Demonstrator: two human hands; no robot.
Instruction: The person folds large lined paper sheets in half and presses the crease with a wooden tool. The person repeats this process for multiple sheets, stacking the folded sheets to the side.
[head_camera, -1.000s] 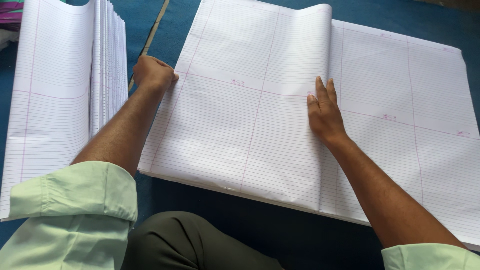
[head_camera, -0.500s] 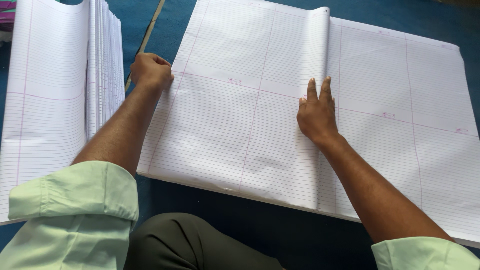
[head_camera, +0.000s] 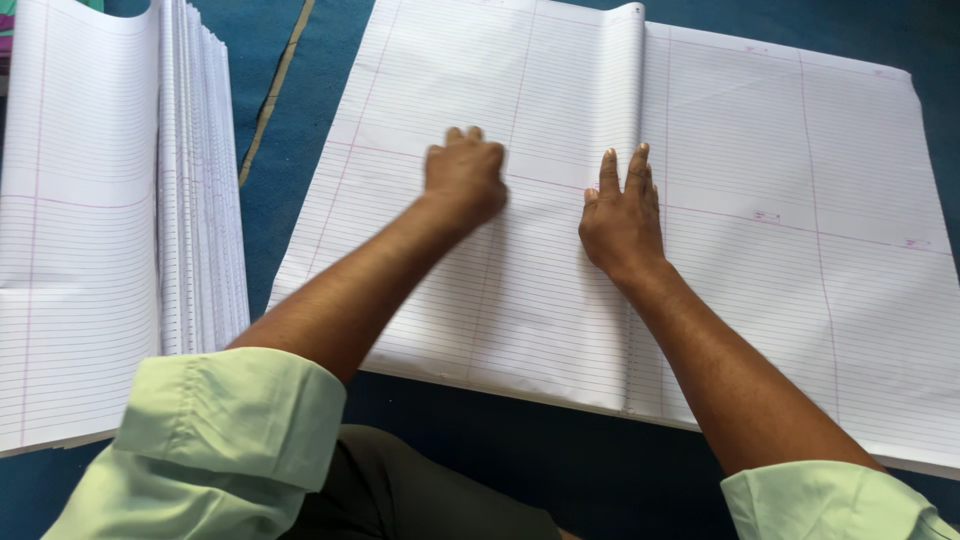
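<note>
A large sheet of white ruled paper (head_camera: 800, 190) lies on the blue floor, its left half folded over to the right so that a rounded fold edge (head_camera: 632, 80) runs down the middle. My right hand (head_camera: 622, 215) lies flat on the folded half just left of that edge, fingers stretched and pointing away from me. My left hand (head_camera: 465, 175) rests on the folded half a little further left, fingers curled and blurred by motion. Neither hand grips anything.
A thick stack of folded ruled sheets (head_camera: 110, 220) lies at the left, its layered edges facing the big sheet. Blue floor covering (head_camera: 275, 120) with a yellowish stripe (head_camera: 278, 85) shows between them. My dark trousers (head_camera: 420, 495) fill the bottom middle.
My left hand has slid right from the sheet's left edge to the middle of the folded half. My right hand has shifted slightly left, and the fold lies flatter.
</note>
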